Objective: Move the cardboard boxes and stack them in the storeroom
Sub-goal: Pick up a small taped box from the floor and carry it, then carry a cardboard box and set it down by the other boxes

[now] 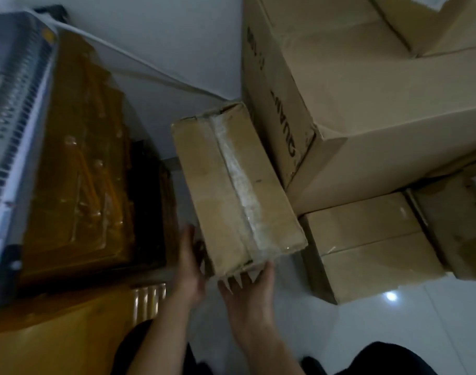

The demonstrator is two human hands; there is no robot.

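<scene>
Left hand flat on the box's left side. Right hand cupped under its near end. Box sits beside the stack.

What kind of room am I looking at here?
Probably a storeroom: big stacked cardboard boxes fill the right side, plastic-wrapped goods sit left, and both hands hold a taped box above the tiled floor.

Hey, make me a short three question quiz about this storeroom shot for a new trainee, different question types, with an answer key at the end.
1. True or false: both hands touch the taped box.
2. The big stack of cardboard boxes stands to the taped box's: A) left B) right
3. Fill in: the right hand supports the box's near ____ edge.

Key: 1 true, left hand on its side. 2 B. 3 bottom.
</scene>
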